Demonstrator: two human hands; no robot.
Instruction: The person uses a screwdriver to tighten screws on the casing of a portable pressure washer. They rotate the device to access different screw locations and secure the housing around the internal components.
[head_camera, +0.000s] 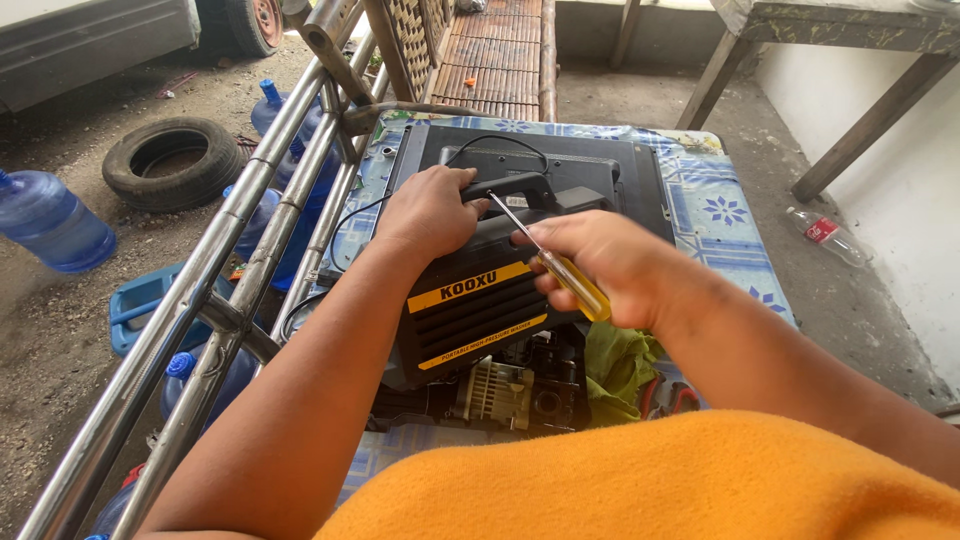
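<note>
— Orange fabric (640, 480) fills the bottom edge, nearest the lens. What sits just past it?

— Both forearms reach over it to a black machine casing with yellow stripes (480, 300), lying on a table with a blue patterned cloth (720, 215). Its near end is open, and the motor parts (495, 395) show.

— And the hands?

— My left hand (430, 212) is curled shut over the casing's black handle (520, 188). My right hand (600, 265) is closed round a screwdriver with a yellow handle (570, 285), its shaft pointing up-left to the handle area.

— What crowds the work?

— A green rag (615, 365) lies just right of the open end, with red-handled pliers (670, 398) beside it. A thin black cable (500, 145) loops over a flat black panel (620, 180) behind the casing. A steel tube rail (230, 270) runs close along the table's left side.

— Any containers?

— Blue water jugs stand on the dirt beyond the rail; one large jug (50, 222) is at far left, but I cannot tell what it holds. A tyre (172, 162) lies near it. A plastic bottle with a red label (828, 236) lies on the concrete at right.
</note>
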